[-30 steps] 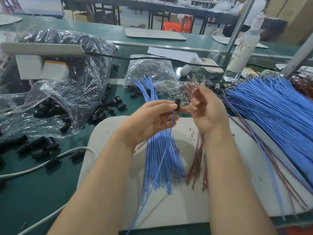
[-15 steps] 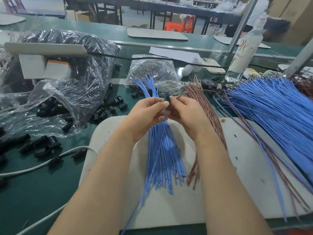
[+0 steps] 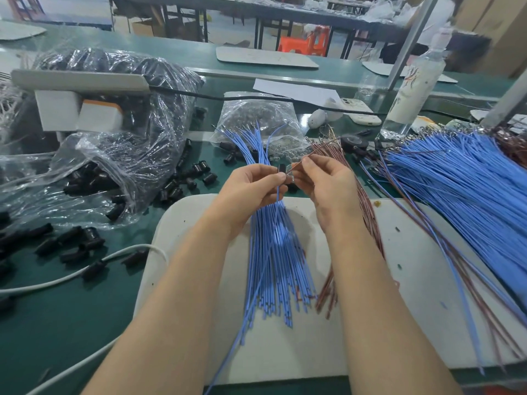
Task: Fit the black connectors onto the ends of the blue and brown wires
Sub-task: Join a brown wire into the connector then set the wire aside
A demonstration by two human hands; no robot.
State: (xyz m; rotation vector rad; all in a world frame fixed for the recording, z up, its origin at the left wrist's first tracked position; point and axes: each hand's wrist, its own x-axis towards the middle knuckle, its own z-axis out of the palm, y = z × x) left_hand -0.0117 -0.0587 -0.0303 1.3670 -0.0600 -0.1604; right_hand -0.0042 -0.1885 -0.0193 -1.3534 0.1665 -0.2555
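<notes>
My left hand (image 3: 251,192) pinches a small black connector (image 3: 282,168) with a blue wire (image 3: 258,283) hanging down from it toward the near edge. My right hand (image 3: 323,185) pinches the end of a brown wire (image 3: 315,151) right beside the connector; fingers hide whether the two touch. Under both hands lie a bundle of blue wires (image 3: 273,252) and a bundle of brown wires (image 3: 370,223) on a white board (image 3: 399,280). Loose black connectors (image 3: 196,173) lie scattered on the green bench to the left.
Clear plastic bags of black connectors (image 3: 114,155) fill the left. A bag of small metal parts (image 3: 256,121) sits behind the hands. A big fan of blue wires (image 3: 462,189) covers the right. A spray bottle (image 3: 413,84), a phone (image 3: 358,109) and a white cable (image 3: 85,269) are nearby.
My right hand has come back to the connector with a brown wire end pinched in it. The left hand keeps hold of the connector and its blue wire.
</notes>
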